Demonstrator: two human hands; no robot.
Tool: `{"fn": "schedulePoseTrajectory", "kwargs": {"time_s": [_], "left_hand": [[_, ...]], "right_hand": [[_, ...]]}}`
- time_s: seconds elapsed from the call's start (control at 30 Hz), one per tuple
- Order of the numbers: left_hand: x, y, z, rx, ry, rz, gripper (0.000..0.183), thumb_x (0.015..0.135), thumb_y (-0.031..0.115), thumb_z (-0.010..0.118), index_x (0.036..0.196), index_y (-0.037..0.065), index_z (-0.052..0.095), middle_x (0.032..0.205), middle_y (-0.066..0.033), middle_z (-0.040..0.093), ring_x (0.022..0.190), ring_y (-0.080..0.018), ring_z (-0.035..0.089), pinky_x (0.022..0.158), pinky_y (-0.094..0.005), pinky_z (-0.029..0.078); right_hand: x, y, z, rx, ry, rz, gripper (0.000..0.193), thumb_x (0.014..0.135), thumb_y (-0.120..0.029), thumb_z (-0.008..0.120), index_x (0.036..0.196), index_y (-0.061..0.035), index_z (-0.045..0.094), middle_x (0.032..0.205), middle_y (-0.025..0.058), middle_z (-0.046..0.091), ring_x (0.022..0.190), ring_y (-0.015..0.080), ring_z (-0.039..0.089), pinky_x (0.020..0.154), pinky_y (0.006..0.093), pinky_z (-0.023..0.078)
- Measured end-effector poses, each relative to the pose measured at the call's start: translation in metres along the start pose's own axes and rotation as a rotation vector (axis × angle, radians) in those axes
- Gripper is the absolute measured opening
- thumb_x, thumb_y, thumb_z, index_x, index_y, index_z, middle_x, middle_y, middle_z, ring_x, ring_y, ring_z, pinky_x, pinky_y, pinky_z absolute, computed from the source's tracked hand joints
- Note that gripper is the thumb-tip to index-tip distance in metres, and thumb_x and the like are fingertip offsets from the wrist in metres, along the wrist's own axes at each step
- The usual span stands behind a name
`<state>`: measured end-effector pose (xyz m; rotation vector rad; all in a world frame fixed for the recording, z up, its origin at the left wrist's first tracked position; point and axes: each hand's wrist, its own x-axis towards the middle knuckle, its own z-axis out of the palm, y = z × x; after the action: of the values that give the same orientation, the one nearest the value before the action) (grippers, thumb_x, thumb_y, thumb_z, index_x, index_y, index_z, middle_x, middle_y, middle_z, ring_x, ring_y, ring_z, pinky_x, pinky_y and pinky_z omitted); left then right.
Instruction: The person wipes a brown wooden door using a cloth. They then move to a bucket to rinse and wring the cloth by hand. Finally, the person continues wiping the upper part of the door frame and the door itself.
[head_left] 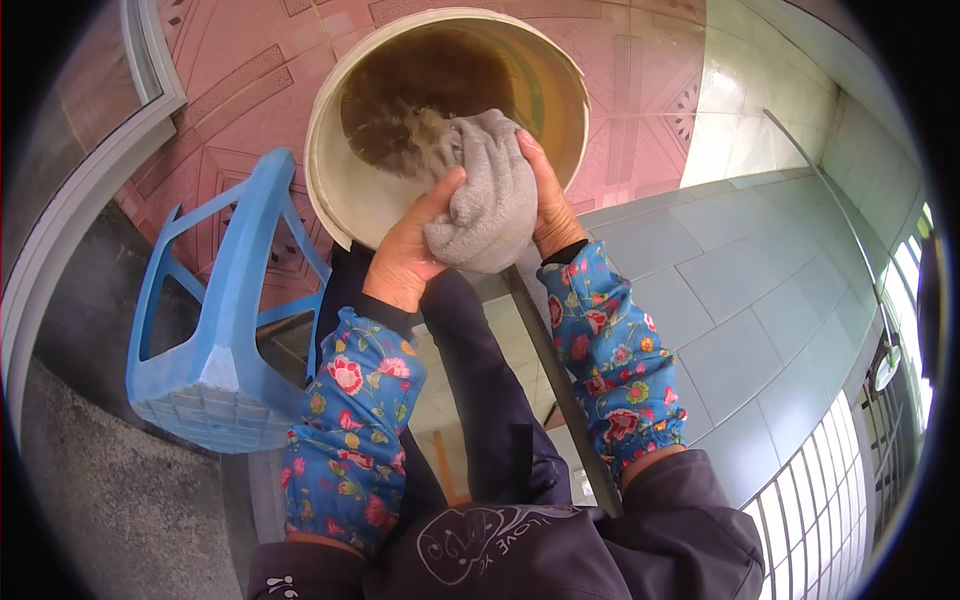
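Note:
A bunched grey towel (487,205) is held between my two hands over the near part of a round white bucket (350,195). My left hand (408,248) is closed around its left side, with the thumb lying on top. On the other side, my right hand (546,195) grips the towel, and its lower fingers are hidden behind the cloth. Brownish water (425,85) stands in the bucket, with a lighter splash below the towel's upper left edge. Flowered blue sleeves cover both my forearms.
A blue plastic stool (215,350) stands to the left of my legs. Beyond it, a pale door frame (75,180) curves along the left. Pink patterned tiles (630,120) lie around the bucket, with grey tiles (740,270) at right. A thin pole (822,178) leans at the far right.

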<state>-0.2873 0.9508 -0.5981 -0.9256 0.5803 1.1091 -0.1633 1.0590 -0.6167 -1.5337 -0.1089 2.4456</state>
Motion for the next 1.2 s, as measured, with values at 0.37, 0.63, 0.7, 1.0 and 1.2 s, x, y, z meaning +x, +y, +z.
{"fn": "schedulePoseTrajectory", "kwargs": {"time_s": [0.37, 0.63, 0.7, 1.0, 1.2], "left_hand": [[-0.012, 0.01, 0.006, 0.257, -0.206, -0.007, 0.077, 0.077, 0.043, 0.074, 0.133, 0.001, 0.041, 0.123, -0.0094, 0.054, 0.111, -0.0189, 0.054, 0.097, -0.0336, 0.043], [0.022, -0.01, 0.011, 0.62, -0.108, 0.271, 0.062, 0.081, 0.027, 0.069, 0.129, -0.002, 0.043, 0.119, -0.0089, 0.056, 0.107, -0.0174, 0.054, 0.092, -0.0316, 0.044], [0.031, -0.019, 0.015, 0.772, 0.098, 0.415, 0.055, 0.077, 0.019, 0.07, 0.121, -0.003, 0.046, 0.11, -0.0088, 0.058, 0.101, -0.017, 0.055, 0.085, -0.0294, 0.045], [0.018, -0.032, 0.019, 1.264, 0.308, 0.69, 0.068, 0.074, 0.018, 0.071, 0.128, -0.001, 0.035, 0.116, -0.0259, 0.054, 0.11, -0.039, 0.054, 0.09, -0.04, 0.045], [-0.062, -0.069, 0.072, 1.376, 0.177, 0.714, 0.072, 0.072, 0.017, 0.072, 0.13, 0.0, 0.034, 0.121, -0.0217, 0.052, 0.113, -0.0331, 0.053, 0.095, -0.0377, 0.042]], "right_hand": [[0.022, -0.042, 0.033, -0.765, -0.223, -0.341, 0.046, 0.077, -0.025, 0.065, 0.114, 0.0007, 0.056, 0.109, 0.0141, 0.06, 0.099, 0.0238, 0.059, 0.086, 0.0307, 0.046], [0.062, -0.031, 0.047, -1.286, -0.273, 0.097, 0.038, 0.078, -0.027, 0.06, 0.109, -0.004, 0.063, 0.092, 0.0111, 0.067, 0.083, 0.0223, 0.062, 0.078, 0.0318, 0.049], [0.062, -0.021, 0.056, -1.819, -0.279, 0.007, 0.037, 0.08, -0.026, 0.055, 0.111, -0.009, 0.064, 0.101, 0.0179, 0.066, 0.091, 0.0325, 0.063, 0.083, 0.0371, 0.049], [0.027, -0.034, 0.06, -1.844, -0.274, -0.275, 0.038, 0.08, -0.034, 0.061, 0.112, -0.0124, 0.06, 0.101, 0.0139, 0.066, 0.099, 0.032, 0.061, 0.086, 0.0412, 0.047], [-0.07, -0.072, 0.069, -1.303, -0.229, -0.051, 0.032, 0.075, -0.028, 0.07, 0.094, -0.0033, 0.064, 0.087, 0.0059, 0.064, 0.082, 0.0157, 0.06, 0.075, 0.0297, 0.047]]}}
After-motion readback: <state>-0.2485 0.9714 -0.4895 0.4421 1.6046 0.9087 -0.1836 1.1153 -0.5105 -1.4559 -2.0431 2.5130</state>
